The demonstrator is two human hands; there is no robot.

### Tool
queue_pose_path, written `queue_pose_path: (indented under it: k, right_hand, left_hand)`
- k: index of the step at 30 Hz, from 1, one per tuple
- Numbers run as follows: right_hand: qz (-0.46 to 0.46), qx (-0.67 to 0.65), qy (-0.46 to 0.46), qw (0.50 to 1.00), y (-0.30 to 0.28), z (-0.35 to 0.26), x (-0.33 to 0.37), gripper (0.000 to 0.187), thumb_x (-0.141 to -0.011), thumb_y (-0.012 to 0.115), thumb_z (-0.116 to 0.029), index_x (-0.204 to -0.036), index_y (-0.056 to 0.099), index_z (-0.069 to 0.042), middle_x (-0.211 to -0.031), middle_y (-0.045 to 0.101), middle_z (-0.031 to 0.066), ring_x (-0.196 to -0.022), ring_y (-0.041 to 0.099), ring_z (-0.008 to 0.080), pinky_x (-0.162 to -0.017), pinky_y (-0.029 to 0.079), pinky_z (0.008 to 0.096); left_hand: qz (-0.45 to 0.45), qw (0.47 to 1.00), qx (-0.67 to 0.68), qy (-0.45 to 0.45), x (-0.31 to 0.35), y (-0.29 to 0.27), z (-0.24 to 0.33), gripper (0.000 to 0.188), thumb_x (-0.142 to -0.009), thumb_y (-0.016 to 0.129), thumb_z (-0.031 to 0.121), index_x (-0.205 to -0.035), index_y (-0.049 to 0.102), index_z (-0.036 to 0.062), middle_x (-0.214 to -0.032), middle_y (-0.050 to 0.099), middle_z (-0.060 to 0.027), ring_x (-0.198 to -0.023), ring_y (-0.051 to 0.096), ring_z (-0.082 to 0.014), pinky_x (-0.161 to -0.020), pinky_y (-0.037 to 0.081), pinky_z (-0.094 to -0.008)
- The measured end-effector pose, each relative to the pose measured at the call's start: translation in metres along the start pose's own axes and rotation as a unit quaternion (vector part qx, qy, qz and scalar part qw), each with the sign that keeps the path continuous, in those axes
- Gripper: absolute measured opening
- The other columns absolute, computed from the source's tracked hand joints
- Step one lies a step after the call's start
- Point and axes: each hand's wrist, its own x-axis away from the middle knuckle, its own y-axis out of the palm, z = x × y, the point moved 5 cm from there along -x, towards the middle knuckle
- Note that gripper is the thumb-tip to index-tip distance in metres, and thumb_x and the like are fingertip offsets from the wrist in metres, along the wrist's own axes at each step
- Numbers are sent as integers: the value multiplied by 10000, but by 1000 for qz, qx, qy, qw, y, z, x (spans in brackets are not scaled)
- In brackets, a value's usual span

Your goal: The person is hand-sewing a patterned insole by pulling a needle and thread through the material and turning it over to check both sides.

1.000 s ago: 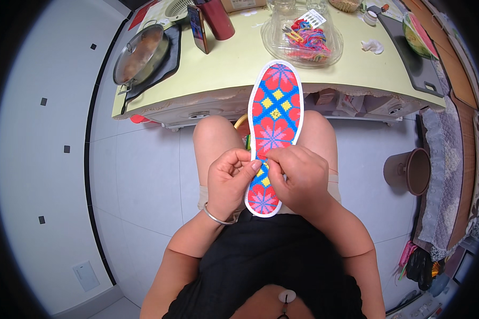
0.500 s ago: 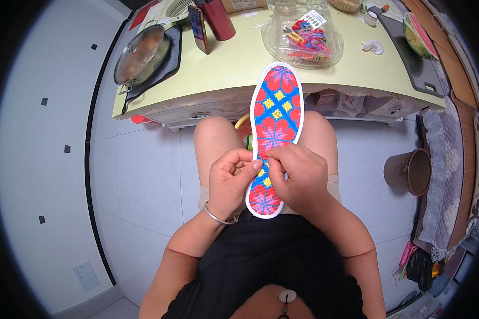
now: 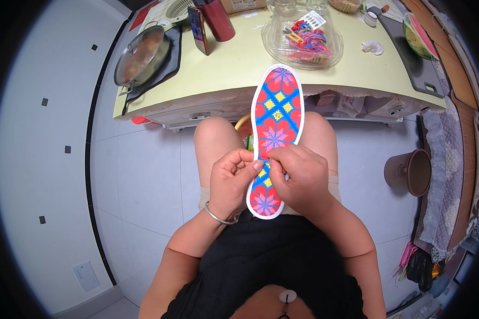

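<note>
An embroidered insole [image 3: 275, 137] stands lengthwise above my lap, patterned in red and pink flowers with blue and yellow diamonds inside a white border. My left hand [image 3: 233, 174] grips its left edge below the middle, the thumb lying on the stitched face. Over the right part of the same stretch, my right hand [image 3: 300, 173] has its thumb and forefinger pinched close against the surface. Whatever sits in that pinch is too small to make out. On the table, a clear plastic tray [image 3: 271, 50] holds colourful embroidery thread [image 3: 311, 43] and small yellow-handled scissors [image 3: 295, 37].
A pale yellow table [image 3: 234, 66] spans the far side. On it are a lidded pan [image 3: 142, 56], a propped phone [image 3: 198, 31], a dark red flask [image 3: 216, 20], a crumpled tissue [image 3: 373, 48] and a cut watermelon [image 3: 418, 40]. A brown bin [image 3: 410, 173] stands at right.
The insole has shifted very slightly toward me. Both hands keep nearly the same place and grip.
</note>
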Motion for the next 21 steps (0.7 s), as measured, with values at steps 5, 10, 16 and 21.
queue_pose_path:
  k: [5, 10, 16, 21]
  right_hand:
    - [4, -1, -6, 1000, 1, 1, 1, 72, -683, 601, 3, -741, 574, -33, -614, 531, 94, -538, 547, 254, -460, 431, 354]
    - [9, 10, -14, 1000, 3, 0, 2, 67, -681, 598, 0, -719, 558, -39, -600, 512, 91, -530, 536, 253, -453, 422, 356]
    - [7, 16, -13, 1000, 3, 0, 4, 74, -675, 598, -6, -703, 542, -44, -596, 501, 89, -524, 526, 253, -448, 416, 357]
    - [1, 36, -21, 999, 3, -1, 5, 96, -684, 608, -23, -680, 517, -52, -589, 488, 80, -528, 524, 247, -452, 421, 357]
  left_hand:
    - [-5, 1000, -21, 11, 0, -1, -1, 70, -890, 565, 14, -939, 566, -35, -865, 654, -94, -765, 613, -83, -681, 504, -207]
    - [-8, 998, -40, 37, 1, 0, 0, 72, -886, 566, 2, -943, 561, -41, -870, 651, -92, -779, 611, -84, -696, 503, -210]
    - [-1, 998, -41, 43, 2, 0, 0, 74, -887, 564, 2, -946, 559, -42, -864, 650, -92, -769, 610, -82, -693, 501, -207]
    - [21, 990, -115, 74, 4, 1, 2, 63, -872, 583, -7, -922, 573, -44, -822, 648, -70, -720, 598, -69, -654, 487, -198]
